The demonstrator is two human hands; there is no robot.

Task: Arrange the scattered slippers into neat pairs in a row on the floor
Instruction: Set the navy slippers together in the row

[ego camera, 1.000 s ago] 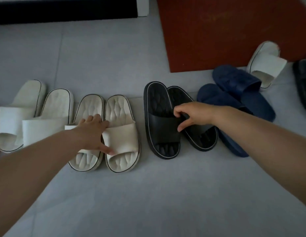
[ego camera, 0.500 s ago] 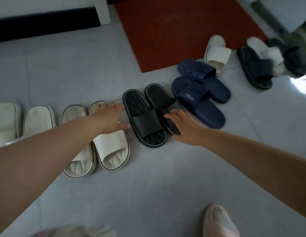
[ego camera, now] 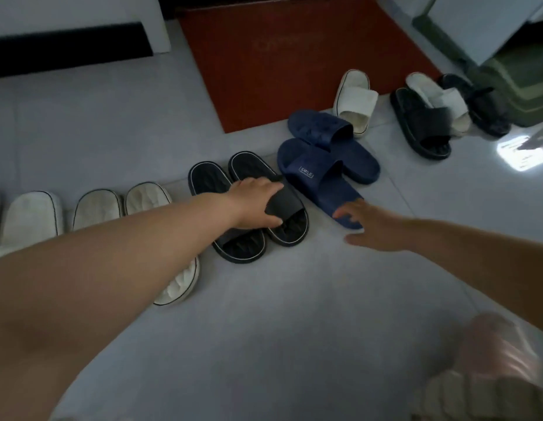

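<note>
Two black slippers with white trim (ego camera: pixel 209 180) lie side by side at the centre of the floor. My left hand (ego camera: pixel 258 205) lies across their straps, with fingers over the far edge and thumb at the near edge of the right one's strap (ego camera: pixel 286 202). A navy pair lies askew to their right, the near navy slipper (ego camera: pixel 315 177) partly overlapping the far navy slipper (ego camera: pixel 321 126). My right hand (ego camera: pixel 370 227) is spread open, fingertips at the near navy slipper's toe. Two white pairs (ego camera: pixel 97 208) stand in a row at the left, partly hidden by my left arm.
A lone white slipper (ego camera: pixel 355 98) lies at the edge of the red mat (ego camera: pixel 279 56). Farther right, a black slipper (ego camera: pixel 422 129), a white one (ego camera: pixel 437 95) and another dark one (ego camera: pixel 479 107) are piled beside a green mat (ego camera: pixel 522 86). A foot in a pale slipper (ego camera: pixel 492 369) is at the lower right.
My left hand moved from the white pair onto the black pair's straps. My right hand left the black slipper and reached the near navy slipper's toe. The view swung right.
</note>
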